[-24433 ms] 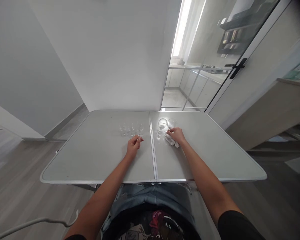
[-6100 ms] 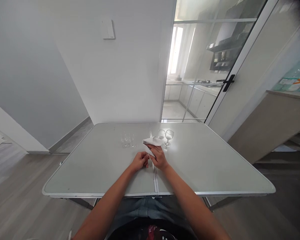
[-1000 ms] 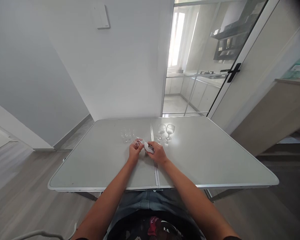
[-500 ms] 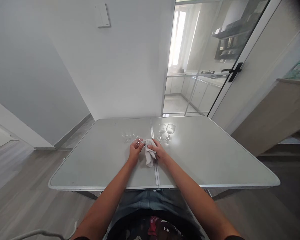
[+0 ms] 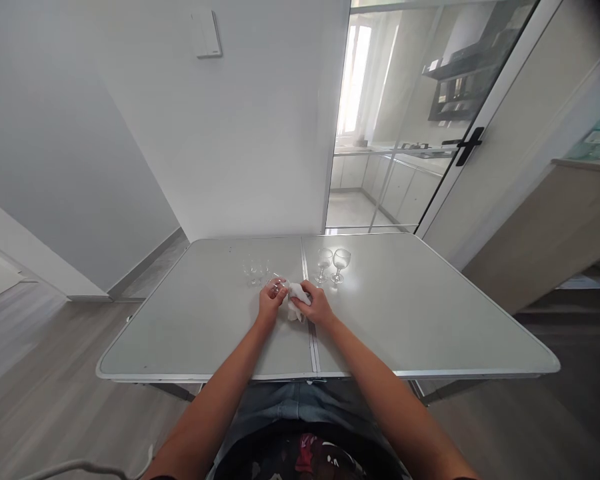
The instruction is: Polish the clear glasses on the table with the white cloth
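Observation:
My left hand [image 5: 271, 297] is closed around the bowl of a clear wine glass [image 5: 279, 283], held on its side with its foot end toward the right. A white cloth [image 5: 297, 309] is bunched in my right hand [image 5: 317, 304], pressed against the glass where its stem or foot lies; that part is covered. Behind my left hand stand two clear glasses [image 5: 253, 271], faint against the tabletop. Beyond my right hand are two stemmed wine glasses [image 5: 340, 263], upright and side by side.
The folding table [image 5: 410, 320] has a pale top, a metal rim and a seam down its middle. A white wall [image 5: 250, 133] rises at its far edge. A glass door [image 5: 395, 133] with a black handle [image 5: 467, 143] stands back right.
My right hand has closed further over the cloth and turned, so the hanging end is gathered up and shorter. The left hand keeps the glass in nearly the same place.

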A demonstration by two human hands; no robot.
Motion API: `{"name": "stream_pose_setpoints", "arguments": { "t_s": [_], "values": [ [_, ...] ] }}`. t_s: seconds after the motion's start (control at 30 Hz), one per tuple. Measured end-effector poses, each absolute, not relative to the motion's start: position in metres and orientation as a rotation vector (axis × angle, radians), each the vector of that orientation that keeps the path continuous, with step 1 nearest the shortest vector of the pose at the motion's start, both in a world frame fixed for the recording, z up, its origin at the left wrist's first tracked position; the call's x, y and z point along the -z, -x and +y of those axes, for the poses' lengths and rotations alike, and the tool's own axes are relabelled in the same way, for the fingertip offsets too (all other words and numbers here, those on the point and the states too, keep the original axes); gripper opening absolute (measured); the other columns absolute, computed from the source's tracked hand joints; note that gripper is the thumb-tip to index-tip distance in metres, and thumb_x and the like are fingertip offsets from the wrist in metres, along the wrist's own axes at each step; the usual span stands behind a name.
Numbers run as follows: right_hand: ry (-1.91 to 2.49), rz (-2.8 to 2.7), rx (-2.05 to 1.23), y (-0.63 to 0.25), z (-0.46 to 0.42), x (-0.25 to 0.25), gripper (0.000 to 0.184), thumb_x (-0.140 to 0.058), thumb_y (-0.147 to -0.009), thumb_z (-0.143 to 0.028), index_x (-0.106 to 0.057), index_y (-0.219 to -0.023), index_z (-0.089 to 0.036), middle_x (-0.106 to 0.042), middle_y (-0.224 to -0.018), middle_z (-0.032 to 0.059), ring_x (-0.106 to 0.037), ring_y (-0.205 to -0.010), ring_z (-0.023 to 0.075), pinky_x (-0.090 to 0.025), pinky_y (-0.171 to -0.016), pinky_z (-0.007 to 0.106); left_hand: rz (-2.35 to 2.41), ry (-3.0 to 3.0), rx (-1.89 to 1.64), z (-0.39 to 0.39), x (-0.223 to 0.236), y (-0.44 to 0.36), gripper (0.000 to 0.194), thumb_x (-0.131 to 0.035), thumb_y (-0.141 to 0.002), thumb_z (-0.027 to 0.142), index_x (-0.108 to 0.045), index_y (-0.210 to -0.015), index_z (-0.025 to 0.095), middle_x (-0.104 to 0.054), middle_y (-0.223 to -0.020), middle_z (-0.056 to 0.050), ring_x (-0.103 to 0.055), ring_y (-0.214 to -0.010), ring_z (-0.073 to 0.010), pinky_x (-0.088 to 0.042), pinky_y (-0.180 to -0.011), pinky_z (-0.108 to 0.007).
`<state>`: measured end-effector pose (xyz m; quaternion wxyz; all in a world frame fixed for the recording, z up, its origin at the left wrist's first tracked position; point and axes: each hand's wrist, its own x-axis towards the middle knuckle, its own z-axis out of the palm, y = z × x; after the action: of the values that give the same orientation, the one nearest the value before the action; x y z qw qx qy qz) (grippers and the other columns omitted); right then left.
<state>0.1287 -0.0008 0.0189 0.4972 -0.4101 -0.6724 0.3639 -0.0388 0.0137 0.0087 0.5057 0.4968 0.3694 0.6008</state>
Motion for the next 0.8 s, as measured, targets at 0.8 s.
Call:
{"name": "stream_pose_setpoints", "arguments": {
  "t_s": [0.8],
  "values": [
    [0.964,-1.566,-0.896,-0.13,0.002,-0.015,0.028,-0.068,-0.08,-0.045,-0.052,-0.075,-0.022,-0.048,-0.066,-0.0035,-0.044,-0.062,0.0138,-0.036,-0.06,0.026,0.83,-1.24,-1.415,0.015,-0.008,0.039,0.055,-0.079,-0.069,0.057,-0.065,-0.105,0.018,-0.045,-0.07,0.005,-0.03,-0.052,-0.0053,-0.022,-0.048,-0.021]
  ]
}}
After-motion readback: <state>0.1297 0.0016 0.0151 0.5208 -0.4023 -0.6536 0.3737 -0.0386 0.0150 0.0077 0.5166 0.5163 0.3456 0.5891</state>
